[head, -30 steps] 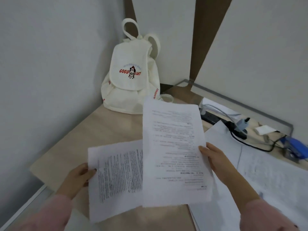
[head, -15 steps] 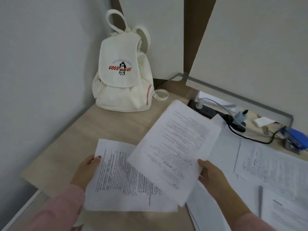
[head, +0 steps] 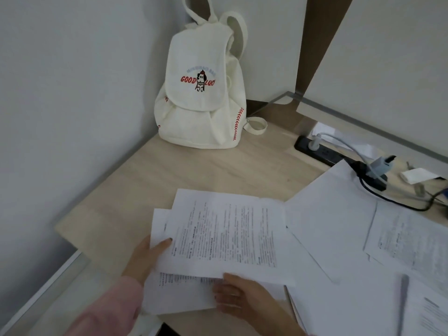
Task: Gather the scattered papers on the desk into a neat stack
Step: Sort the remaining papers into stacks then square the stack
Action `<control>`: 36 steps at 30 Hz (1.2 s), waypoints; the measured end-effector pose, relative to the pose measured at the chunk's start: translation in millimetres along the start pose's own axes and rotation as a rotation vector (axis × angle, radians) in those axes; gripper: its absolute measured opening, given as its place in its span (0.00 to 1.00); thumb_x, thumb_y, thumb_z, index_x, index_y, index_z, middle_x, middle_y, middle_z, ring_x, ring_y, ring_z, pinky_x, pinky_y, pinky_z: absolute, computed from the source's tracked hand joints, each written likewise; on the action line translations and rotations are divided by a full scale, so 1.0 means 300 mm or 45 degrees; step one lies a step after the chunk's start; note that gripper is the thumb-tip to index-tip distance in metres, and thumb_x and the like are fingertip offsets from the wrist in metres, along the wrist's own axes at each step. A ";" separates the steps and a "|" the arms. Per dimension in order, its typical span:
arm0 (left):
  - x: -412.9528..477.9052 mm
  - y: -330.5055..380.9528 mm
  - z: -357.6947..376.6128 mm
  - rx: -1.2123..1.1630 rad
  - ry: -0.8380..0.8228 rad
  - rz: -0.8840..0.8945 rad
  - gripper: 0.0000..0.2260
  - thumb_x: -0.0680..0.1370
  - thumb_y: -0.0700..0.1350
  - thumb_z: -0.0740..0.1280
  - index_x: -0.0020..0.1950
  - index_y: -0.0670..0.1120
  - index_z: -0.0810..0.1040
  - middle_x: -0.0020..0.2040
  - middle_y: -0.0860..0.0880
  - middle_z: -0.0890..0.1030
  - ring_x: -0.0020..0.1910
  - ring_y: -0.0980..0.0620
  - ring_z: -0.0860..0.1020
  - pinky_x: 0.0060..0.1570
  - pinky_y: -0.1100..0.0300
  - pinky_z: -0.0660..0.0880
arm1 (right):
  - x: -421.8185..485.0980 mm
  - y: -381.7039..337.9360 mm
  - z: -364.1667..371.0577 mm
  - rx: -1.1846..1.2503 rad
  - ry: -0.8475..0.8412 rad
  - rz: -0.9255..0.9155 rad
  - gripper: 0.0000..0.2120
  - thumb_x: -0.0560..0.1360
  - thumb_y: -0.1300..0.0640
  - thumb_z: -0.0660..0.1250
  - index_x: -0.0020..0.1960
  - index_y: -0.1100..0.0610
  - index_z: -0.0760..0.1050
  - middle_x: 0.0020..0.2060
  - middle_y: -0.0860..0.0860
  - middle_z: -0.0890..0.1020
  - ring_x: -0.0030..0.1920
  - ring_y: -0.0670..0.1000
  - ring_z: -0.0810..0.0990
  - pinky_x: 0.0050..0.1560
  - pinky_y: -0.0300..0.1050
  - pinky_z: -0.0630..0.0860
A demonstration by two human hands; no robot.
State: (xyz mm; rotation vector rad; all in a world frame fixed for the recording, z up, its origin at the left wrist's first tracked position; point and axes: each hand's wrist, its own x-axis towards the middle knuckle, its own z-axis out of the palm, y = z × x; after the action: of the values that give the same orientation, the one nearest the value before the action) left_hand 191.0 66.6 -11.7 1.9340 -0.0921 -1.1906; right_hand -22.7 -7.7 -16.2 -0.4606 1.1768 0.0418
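While the printed white top sheet [head: 225, 236] lies skewed over the printed white lower sheet [head: 179, 295], nearer the camera than the cream canvas backpack [head: 202, 93] standing in the corner of the pale wood desk [head: 218, 166], the step in hand looks like squaring these two pages. To do it well, I would pin the lower page, turn the upper one until the long edges run parallel, then tap both against the desk so the corners meet.

The left hand [head: 148, 255] reaches in from a pink sleeve [head: 109, 309], palm down, thumb laid on the top sheet's left edge; its other digits are hidden under the paper, so it seems to pinch both pages. The right hand [head: 238, 295] lies flat with fingers loose and spread on the lower sheet, just under the top sheet's near edge, pressing rather than gripping. More loose white papers [head: 339, 226] overlap to the right of the backpack, with a grey pen [head: 403, 304] lying on them.
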 end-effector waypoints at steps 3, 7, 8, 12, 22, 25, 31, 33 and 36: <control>-0.006 -0.008 -0.003 -0.003 -0.022 0.028 0.14 0.76 0.34 0.63 0.60 0.43 0.75 0.51 0.44 0.81 0.49 0.44 0.79 0.49 0.51 0.75 | -0.016 -0.012 -0.050 -0.037 -0.042 -0.060 0.12 0.73 0.53 0.67 0.48 0.63 0.79 0.38 0.56 0.81 0.37 0.52 0.79 0.45 0.47 0.78; -0.018 -0.007 -0.008 -0.067 -0.037 0.038 0.12 0.76 0.32 0.59 0.52 0.47 0.75 0.44 0.49 0.79 0.41 0.50 0.77 0.36 0.58 0.71 | -0.019 -0.048 -0.176 0.229 0.231 -0.334 0.12 0.75 0.58 0.65 0.53 0.65 0.78 0.41 0.58 0.85 0.42 0.56 0.82 0.40 0.46 0.82; -0.018 -0.008 -0.010 -0.082 -0.040 0.029 0.12 0.76 0.32 0.59 0.53 0.46 0.75 0.44 0.49 0.79 0.41 0.49 0.77 0.36 0.58 0.71 | -0.020 -0.055 -0.207 0.253 0.298 -0.383 0.12 0.76 0.60 0.64 0.55 0.66 0.77 0.42 0.59 0.85 0.43 0.57 0.82 0.38 0.44 0.82; -0.017 -0.018 -0.008 -0.151 -0.061 0.014 0.08 0.77 0.37 0.60 0.50 0.48 0.77 0.46 0.47 0.81 0.44 0.46 0.78 0.41 0.55 0.74 | -0.027 -0.051 -0.260 0.173 0.374 -0.457 0.14 0.76 0.65 0.63 0.61 0.67 0.73 0.47 0.63 0.82 0.41 0.58 0.82 0.37 0.42 0.82; -0.030 0.003 -0.024 -0.160 -0.115 0.062 0.11 0.78 0.39 0.63 0.60 0.45 0.75 0.50 0.46 0.81 0.47 0.46 0.79 0.44 0.55 0.75 | -0.071 -0.044 -0.219 -0.184 0.240 -0.403 0.12 0.77 0.61 0.62 0.60 0.62 0.74 0.49 0.58 0.84 0.43 0.55 0.85 0.41 0.44 0.82; -0.041 0.031 -0.044 -0.244 -0.126 0.121 0.10 0.79 0.41 0.62 0.59 0.46 0.76 0.51 0.47 0.81 0.48 0.47 0.79 0.44 0.54 0.75 | -0.094 -0.097 -0.223 -0.246 0.201 -0.480 0.13 0.78 0.62 0.60 0.61 0.60 0.75 0.51 0.55 0.84 0.47 0.56 0.85 0.46 0.45 0.82; -0.071 0.015 -0.067 -0.534 0.033 0.022 0.13 0.79 0.53 0.58 0.54 0.47 0.77 0.49 0.46 0.80 0.46 0.46 0.78 0.47 0.52 0.73 | -0.112 -0.150 -0.199 -0.092 0.176 -0.677 0.11 0.78 0.64 0.59 0.55 0.56 0.77 0.47 0.54 0.85 0.42 0.53 0.86 0.41 0.40 0.82; -0.070 -0.013 -0.071 -0.718 0.124 -0.038 0.16 0.80 0.52 0.58 0.62 0.45 0.74 0.53 0.44 0.78 0.51 0.45 0.76 0.54 0.50 0.71 | -0.106 -0.154 -0.207 0.069 0.204 -0.718 0.11 0.78 0.64 0.58 0.54 0.56 0.77 0.47 0.54 0.85 0.40 0.50 0.85 0.41 0.40 0.82; -0.075 -0.060 -0.075 -0.921 0.225 -0.009 0.19 0.81 0.49 0.57 0.69 0.43 0.68 0.62 0.43 0.74 0.57 0.46 0.72 0.58 0.48 0.68 | -0.098 -0.145 -0.238 0.327 0.204 -0.710 0.11 0.78 0.65 0.57 0.55 0.57 0.75 0.44 0.53 0.85 0.38 0.48 0.86 0.39 0.40 0.83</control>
State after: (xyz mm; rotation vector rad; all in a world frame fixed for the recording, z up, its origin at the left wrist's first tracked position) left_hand 189.8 102.4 -3.7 1.3799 0.3901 -0.8813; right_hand -85.4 -67.5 2.8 -0.5563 1.1545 -0.6303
